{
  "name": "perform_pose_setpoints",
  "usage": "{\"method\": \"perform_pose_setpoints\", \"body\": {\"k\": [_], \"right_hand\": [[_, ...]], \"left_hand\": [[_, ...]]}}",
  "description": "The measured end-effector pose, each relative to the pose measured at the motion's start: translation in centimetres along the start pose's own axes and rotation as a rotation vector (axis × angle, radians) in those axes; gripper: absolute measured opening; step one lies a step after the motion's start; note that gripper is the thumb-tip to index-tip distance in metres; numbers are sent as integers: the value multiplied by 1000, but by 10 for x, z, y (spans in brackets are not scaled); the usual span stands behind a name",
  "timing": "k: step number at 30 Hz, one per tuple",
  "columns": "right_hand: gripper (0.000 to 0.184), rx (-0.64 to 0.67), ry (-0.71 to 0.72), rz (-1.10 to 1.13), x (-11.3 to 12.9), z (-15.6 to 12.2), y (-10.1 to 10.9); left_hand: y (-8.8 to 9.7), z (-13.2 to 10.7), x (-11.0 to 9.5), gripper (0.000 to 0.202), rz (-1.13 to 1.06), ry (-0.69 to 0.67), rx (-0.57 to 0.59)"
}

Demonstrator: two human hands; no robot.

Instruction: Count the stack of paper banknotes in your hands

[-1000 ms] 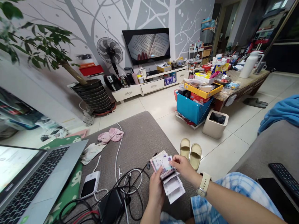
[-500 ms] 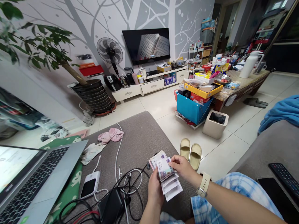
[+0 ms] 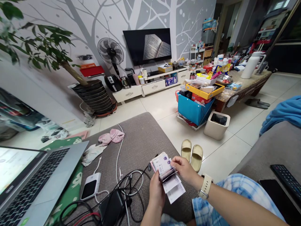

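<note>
A stack of banknotes (image 3: 162, 163) is held over the grey sofa seat, low in the middle of the head view. My left hand (image 3: 156, 190) is closed round the stack's left side, thumb on top. Several notes (image 3: 175, 188) hang folded down toward me below that grip. My right hand (image 3: 184, 168), with a pale watch (image 3: 205, 187) on its wrist, pinches the right edge of an upper note, which is bent over. The fingers under the stack are hidden.
Tangled cables (image 3: 127, 185), a black power adapter (image 3: 111, 207) and a white power bank (image 3: 91, 185) lie left of my hands. A laptop (image 3: 54, 175) stands at far left. Slippers (image 3: 196, 157) and a bin (image 3: 216, 127) are on the floor; a remote (image 3: 288, 180) lies right.
The upper note, flat and showing its printed front before, is now bent down toward me by my right hand. The hanging notes have shifted slightly. My left hand has barely moved.
</note>
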State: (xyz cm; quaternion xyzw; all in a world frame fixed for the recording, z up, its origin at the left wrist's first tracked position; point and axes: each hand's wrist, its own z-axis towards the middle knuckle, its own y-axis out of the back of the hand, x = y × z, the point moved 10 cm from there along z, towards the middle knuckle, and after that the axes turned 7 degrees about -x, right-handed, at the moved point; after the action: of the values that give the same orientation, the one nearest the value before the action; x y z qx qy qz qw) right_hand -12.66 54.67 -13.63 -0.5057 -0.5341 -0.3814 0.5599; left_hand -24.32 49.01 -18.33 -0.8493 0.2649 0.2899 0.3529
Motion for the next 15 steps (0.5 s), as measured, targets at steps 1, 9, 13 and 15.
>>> {"method": "perform_pose_setpoints", "body": {"k": [1,9,13,15], "right_hand": [[25,1,4,1,0,0,0],[29,1,-25,6,-5,0,0],[31,5,-19,27,-5,0,-1],[33,13,-15,41,-3,-1,-1]], "left_hand": [[0,0,0,30,6,-3,0],[-1,-2,-3,28,18,-22,11],[-2,-3,-4,25,15,-34,11],[-4,-5,-5,23,22,-35,15]]}}
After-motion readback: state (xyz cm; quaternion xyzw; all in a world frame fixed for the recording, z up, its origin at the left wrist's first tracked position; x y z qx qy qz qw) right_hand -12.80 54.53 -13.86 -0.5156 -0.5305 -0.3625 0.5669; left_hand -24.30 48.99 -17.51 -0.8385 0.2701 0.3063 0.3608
